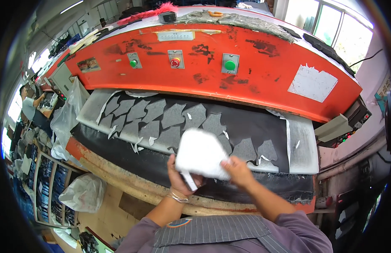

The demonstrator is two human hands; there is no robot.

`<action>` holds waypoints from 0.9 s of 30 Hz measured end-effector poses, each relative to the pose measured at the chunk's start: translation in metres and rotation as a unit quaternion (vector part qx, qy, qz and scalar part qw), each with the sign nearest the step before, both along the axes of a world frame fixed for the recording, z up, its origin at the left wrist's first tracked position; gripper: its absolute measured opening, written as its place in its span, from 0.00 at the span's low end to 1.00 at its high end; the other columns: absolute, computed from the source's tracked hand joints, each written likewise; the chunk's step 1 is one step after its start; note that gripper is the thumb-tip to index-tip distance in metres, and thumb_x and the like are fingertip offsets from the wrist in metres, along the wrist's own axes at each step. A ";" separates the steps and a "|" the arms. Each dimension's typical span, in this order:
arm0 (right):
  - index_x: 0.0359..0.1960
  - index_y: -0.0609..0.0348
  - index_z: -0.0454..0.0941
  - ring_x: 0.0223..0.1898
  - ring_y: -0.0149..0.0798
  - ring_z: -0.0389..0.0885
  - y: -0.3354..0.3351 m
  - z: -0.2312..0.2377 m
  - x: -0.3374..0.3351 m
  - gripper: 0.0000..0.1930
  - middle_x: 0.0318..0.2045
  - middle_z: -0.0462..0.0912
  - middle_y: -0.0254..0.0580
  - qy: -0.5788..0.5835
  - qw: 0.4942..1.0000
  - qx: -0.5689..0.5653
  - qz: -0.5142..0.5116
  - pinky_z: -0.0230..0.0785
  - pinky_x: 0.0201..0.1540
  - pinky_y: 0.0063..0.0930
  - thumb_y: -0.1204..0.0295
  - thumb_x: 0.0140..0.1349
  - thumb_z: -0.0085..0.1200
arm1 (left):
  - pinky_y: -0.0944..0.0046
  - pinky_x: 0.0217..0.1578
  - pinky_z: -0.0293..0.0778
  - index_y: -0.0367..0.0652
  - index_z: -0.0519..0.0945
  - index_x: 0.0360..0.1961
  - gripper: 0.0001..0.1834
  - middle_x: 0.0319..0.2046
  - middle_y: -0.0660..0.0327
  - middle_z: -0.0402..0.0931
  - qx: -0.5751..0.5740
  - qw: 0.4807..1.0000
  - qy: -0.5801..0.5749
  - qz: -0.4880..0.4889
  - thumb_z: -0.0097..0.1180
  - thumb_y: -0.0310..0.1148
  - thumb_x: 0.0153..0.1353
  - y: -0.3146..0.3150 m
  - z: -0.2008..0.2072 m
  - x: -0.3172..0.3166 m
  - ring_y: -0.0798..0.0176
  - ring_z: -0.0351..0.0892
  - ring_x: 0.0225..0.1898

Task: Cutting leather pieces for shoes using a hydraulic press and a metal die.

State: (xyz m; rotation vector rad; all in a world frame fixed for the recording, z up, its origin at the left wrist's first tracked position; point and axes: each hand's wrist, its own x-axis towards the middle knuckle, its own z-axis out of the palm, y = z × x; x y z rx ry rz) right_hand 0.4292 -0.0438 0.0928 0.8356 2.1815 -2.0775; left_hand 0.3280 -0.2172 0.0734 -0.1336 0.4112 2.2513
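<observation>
Over the front edge of the press bed I hold a bright white, flat piece (200, 152) with rounded corners; glare hides its surface, so I cannot tell its material. My left hand (181, 179) grips it from the lower left, the thumb up along its edge and the fingers beneath. A narrow white strip (188, 180) hangs down by that palm. On the right corner, my right hand (238, 170) is closed, slightly blurred. Beyond both hands a black sheet (263, 122) lies on a pale board (303, 145), with several dark grey shaped areas (174, 115) showing on it.
A large orange machine beam (263, 67) spans the back, bearing green buttons (230, 65) and a red knob (175, 62). Plastic bags (83, 193) and a rack (45, 185) stand at left. A co-worker (30, 105) is at the far left. Pipes (343, 166) run at right.
</observation>
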 end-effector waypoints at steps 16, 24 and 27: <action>0.35 0.51 0.74 0.15 0.21 0.67 0.140 0.133 -0.065 0.09 0.20 0.70 0.26 0.416 0.855 0.013 -0.310 0.57 0.13 0.16 0.61 0.66 0.52 | 0.35 0.52 0.67 0.73 0.59 0.67 0.40 0.63 0.36 0.56 0.127 0.986 0.076 -0.076 0.42 0.71 0.54 -0.014 0.018 -0.020 0.35 0.65 0.58; 0.50 0.72 0.62 0.29 0.35 0.75 0.280 0.263 -0.109 0.16 0.36 0.78 0.54 0.456 0.846 -0.056 -0.271 0.68 0.28 0.21 0.70 0.69 0.44 | 0.35 0.51 0.69 0.76 0.59 0.67 0.39 0.64 0.35 0.54 0.166 0.981 0.057 -0.081 0.42 0.72 0.54 -0.006 0.020 -0.024 0.37 0.65 0.58; 0.48 0.68 0.68 0.26 0.29 0.74 0.235 0.211 -0.099 0.16 0.34 0.81 0.44 0.445 0.866 0.076 -0.214 0.68 0.26 0.19 0.66 0.67 0.48 | 0.34 0.51 0.68 0.76 0.60 0.66 0.39 0.65 0.36 0.54 0.197 0.974 0.084 -0.074 0.44 0.72 0.53 -0.009 0.018 -0.024 0.36 0.64 0.59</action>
